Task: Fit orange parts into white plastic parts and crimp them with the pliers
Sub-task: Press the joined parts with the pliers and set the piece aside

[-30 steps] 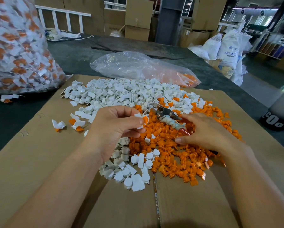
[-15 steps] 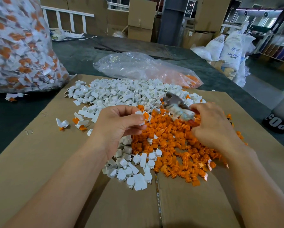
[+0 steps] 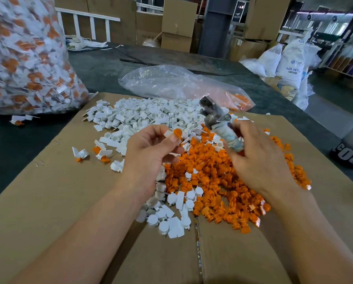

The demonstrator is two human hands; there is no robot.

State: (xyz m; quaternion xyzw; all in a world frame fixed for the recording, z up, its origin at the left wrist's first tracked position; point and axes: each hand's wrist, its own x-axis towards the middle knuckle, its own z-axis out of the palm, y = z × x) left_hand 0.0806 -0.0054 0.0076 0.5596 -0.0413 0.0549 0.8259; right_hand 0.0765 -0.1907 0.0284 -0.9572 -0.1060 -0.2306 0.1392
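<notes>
Up come the pliers (image 3: pixel 218 121), lifted off the orange heap (image 3: pixel 222 181) where they lay a second ago. The right hand (image 3: pixel 257 158) is wrapped round the taped handle, tool head blurred at frame centre. The left hand (image 3: pixel 151 154) pinches the white part with orange insert (image 3: pixel 174 133) just left of the tool, not yet touching it. The crimp looks next.

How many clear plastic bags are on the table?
2: a bulging bag of white-and-orange parts at far left; a nearly empty bag behind the pile of white parts, some orange parts inside.
</notes>
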